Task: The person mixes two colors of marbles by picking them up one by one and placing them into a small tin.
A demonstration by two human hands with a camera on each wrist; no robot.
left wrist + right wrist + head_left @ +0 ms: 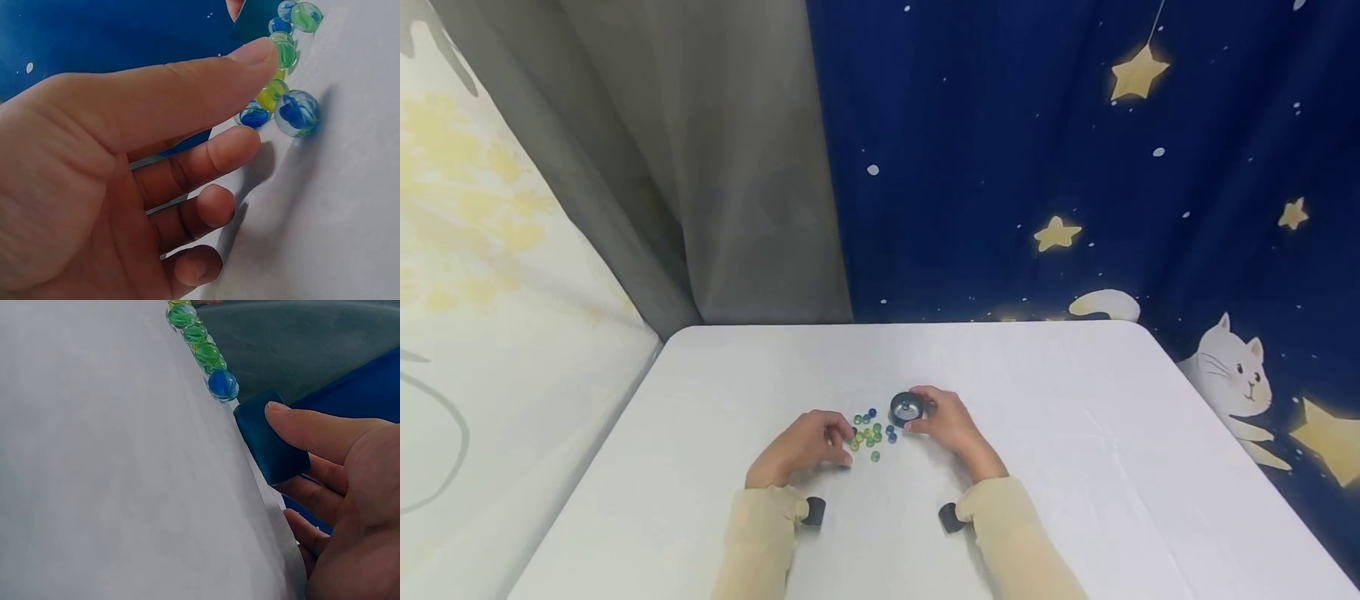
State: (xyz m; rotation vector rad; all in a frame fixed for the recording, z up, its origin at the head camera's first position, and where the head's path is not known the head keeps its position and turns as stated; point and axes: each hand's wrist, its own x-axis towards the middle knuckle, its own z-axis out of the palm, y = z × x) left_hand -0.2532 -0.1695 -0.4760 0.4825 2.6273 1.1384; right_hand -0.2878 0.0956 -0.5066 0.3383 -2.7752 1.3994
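Note:
Several glass marbles (877,437), green, yellow and blue, lie in a loose group on the white table (880,550). My left hand (812,440) is at the group's left side, fingers loosely bent and thumb apart. A clear marble with a blue swirl (297,114) lies just past its fingertips in the left wrist view; nothing is seen held. To the right of the marbles, my right hand (949,418) grips a small dark round container (907,408) by its side, its silvery inside facing up. The right wrist view shows the thumb on the container's wall (269,447).
A black wrist camera (813,512) sits at the left cuff, another (951,517) at the right. Beyond the table's far edge hang a grey curtain (752,167) and a blue starry curtain (970,167). A pale patterned cloth (490,250) hangs at the left.

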